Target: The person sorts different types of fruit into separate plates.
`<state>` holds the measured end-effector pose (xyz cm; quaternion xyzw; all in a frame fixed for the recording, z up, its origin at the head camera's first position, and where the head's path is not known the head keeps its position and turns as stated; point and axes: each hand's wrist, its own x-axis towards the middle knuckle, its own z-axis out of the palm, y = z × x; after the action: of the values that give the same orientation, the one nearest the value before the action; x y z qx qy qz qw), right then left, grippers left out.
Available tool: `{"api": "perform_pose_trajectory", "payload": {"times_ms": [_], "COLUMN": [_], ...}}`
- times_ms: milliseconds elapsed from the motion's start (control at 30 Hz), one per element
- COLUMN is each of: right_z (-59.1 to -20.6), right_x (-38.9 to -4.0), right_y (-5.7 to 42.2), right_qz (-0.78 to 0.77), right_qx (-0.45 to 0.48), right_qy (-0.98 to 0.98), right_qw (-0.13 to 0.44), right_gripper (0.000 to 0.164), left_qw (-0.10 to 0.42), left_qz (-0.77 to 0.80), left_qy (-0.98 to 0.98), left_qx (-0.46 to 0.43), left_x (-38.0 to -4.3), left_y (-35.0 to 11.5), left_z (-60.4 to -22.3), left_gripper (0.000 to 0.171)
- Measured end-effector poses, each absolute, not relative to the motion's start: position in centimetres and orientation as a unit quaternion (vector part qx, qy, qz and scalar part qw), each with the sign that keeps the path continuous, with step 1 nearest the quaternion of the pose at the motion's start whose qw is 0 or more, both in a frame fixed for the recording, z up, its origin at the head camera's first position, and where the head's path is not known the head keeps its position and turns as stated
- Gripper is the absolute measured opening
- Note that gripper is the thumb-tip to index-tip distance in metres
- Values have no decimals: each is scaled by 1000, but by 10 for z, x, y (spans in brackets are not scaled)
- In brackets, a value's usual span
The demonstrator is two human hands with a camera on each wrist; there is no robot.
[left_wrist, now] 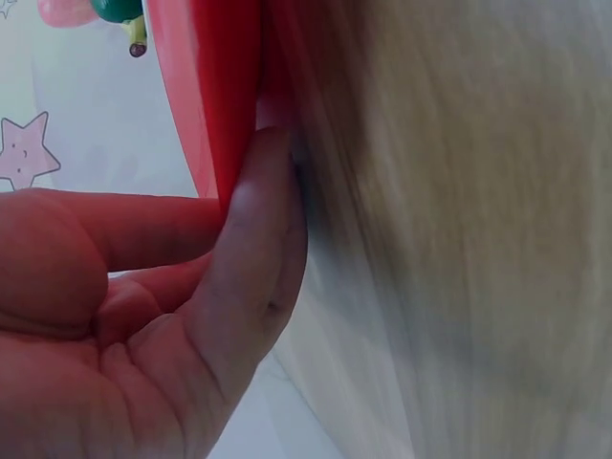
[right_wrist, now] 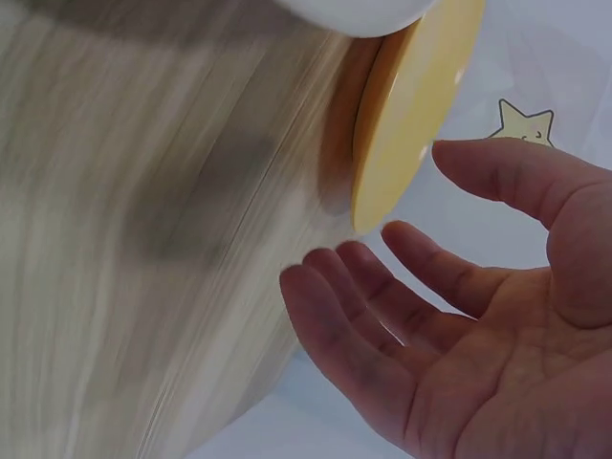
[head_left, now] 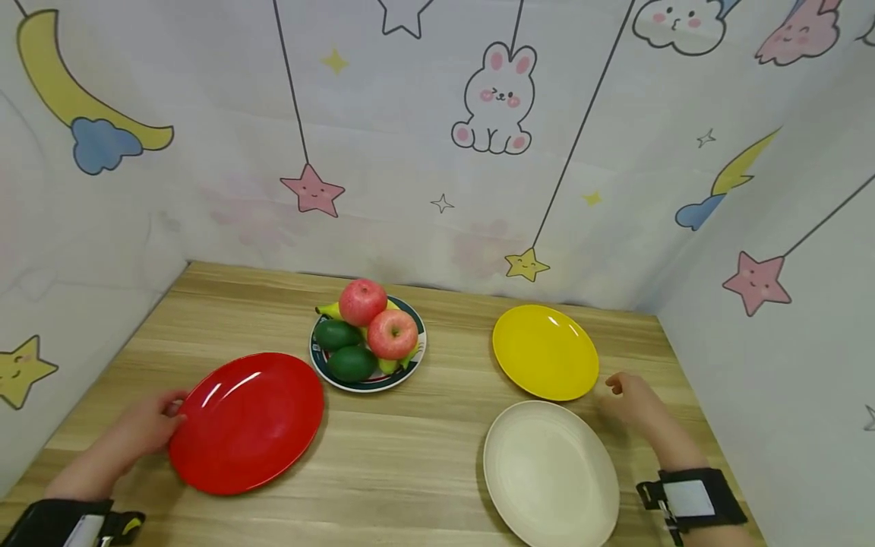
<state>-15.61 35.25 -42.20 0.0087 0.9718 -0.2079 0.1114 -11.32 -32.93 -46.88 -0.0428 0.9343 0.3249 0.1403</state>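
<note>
At the left of the head view my left hand (head_left: 146, 424) pinches the outer rim of a red plate (head_left: 249, 425). The left wrist view shows the thumb over the red rim (left_wrist: 206, 86) and fingers (left_wrist: 253, 210) tucked beneath it. My right hand (head_left: 632, 396) hovers just right of a yellow plate (head_left: 545, 353), holding nothing. In the right wrist view its fingers (right_wrist: 330, 316) are loosely bent, thumb apart, close to the yellow rim (right_wrist: 406, 124). A cream plate (head_left: 550, 471) lies in front of the yellow one.
A patterned plate (head_left: 365, 389) at the back holds two red apples (head_left: 393, 334), two green avocado-like fruits (head_left: 352, 364) and some bananas (head_left: 330, 311). The wooden table (head_left: 403, 471) is bounded by a cartoon-printed cloth (head_left: 396, 152) behind and at both sides.
</note>
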Motion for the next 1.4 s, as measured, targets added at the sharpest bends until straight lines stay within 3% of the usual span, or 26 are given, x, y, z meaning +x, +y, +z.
{"api": "perform_pose_trajectory", "payload": {"times_ms": [233, 567, 1400], "right_z": [-426, -435, -435], "right_x": [-141, -123, -118], "right_y": [366, 375, 370], "right_qz": [-202, -269, -285], "right_qx": [21, 55, 65], "right_qy": [965, 942, 936], "right_qw": [163, 192, 196], "right_gripper": [48, 55, 54], "left_qw": [166, 198, 192], "left_qz": [321, 341, 359], "left_qy": [932, 919, 913], "left_qx": [-33, -29, -31], "left_x": [-106, -92, -80], "left_y": [-316, -282, -220], "left_z": [-468, -466, -464], "left_gripper": [40, 41, 42]}}
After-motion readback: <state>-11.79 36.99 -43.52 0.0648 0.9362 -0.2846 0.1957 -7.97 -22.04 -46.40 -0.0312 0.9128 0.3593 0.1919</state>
